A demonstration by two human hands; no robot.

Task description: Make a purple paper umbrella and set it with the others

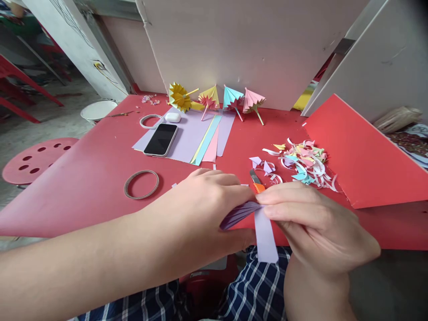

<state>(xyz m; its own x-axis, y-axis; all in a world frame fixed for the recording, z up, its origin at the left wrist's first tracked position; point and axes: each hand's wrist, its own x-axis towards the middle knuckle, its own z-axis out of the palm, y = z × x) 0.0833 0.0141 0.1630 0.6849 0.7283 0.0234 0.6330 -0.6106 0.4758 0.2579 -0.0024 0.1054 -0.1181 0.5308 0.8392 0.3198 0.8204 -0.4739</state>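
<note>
Over the front edge of the red table, my left hand (217, 200) is closed around a pleated bundle of purple paper (239, 214), its folds pressed together between fingers and thumb. My right hand (310, 218) pinches the bundle's right end. From that pinch a flat light-purple paper strip (265, 236) hangs down; whether it is joined to the folds is hidden by the fingers. Just beyond my fingertips lies a cutter knife (257, 180) with an orange handle, partly covered by my right hand.
Small paper umbrellas (234, 98) line the wall. Nearer are paper sheets (187, 138), a phone (161, 140), a white earbud case (173, 117), a white tape roll (151, 121) and a brown tape roll (141, 184). Paper scraps (304, 160) pile beside a raised red board (371, 156).
</note>
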